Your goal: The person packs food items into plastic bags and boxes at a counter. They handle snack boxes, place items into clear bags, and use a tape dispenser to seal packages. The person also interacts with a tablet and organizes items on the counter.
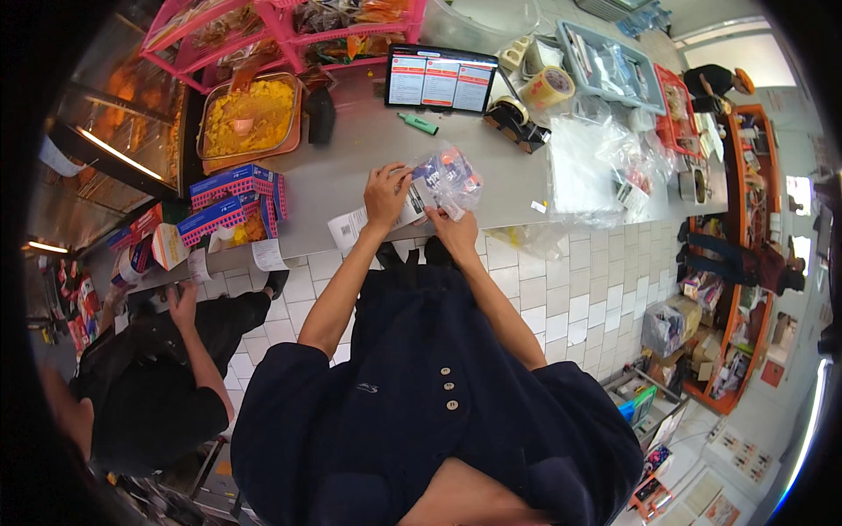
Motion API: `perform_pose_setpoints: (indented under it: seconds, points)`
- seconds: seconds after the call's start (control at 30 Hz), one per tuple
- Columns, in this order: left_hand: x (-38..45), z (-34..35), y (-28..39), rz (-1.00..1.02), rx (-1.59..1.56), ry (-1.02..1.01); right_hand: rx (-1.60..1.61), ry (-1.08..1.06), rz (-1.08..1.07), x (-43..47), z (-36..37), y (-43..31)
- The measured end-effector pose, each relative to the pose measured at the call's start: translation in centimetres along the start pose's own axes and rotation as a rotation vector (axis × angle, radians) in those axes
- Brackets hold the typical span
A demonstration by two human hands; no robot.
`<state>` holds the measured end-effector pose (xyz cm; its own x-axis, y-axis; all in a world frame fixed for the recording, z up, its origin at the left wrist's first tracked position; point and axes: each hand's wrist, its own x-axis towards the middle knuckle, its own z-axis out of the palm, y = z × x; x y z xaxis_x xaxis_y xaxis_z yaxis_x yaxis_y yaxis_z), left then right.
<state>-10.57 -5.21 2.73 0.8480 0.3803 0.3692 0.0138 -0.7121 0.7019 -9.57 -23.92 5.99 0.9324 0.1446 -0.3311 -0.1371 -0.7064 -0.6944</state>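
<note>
On the near edge of the steel counter [355, 141], a clear plastic bag [464, 181] holds blue packages with some orange and white on them. A long printed paper receipt [411, 204] lies against the bag's left side, its free end near the counter's edge. My left hand [387, 197] presses its fingers onto the receipt where it meets the bag. My right hand [455, 231] pinches the lower edge of the bag and receipt. The fingers hide part of where the two join.
Behind the bag are a green marker [418, 123], a tablet [441, 77] and a tape dispenser [516, 123]. Plastic bags [582, 167] lie to the right. Filled food boxes [214, 220] and a tray of yellow food [205, 141] stand left. A co-worker [151, 375] stands close by.
</note>
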Motion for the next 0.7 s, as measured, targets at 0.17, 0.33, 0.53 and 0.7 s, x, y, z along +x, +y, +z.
perform_pose_setpoints:
  seconds: [0.17,0.33,0.53,0.7]
  points:
    - [0.4,1.3,-2.2,-0.319,-0.273,-0.087,-0.129,0.013,-0.141,0.7,0.0,2.6]
    - [2.1,1.7,-5.2,-0.485,-0.408,-0.336,0.324,-0.265,-0.181,3.0,-0.1,5.7]
    - [3.9,0.2,-7.6,-0.499,-0.488,-0.538,-0.239,-0.143,-0.281,4.1,-4.0,5.6]
    - [3.8,-0.7,-6.8,-0.436,-0.38,-0.599,0.261,0.252,-0.364,3.3,-7.2,2.0]
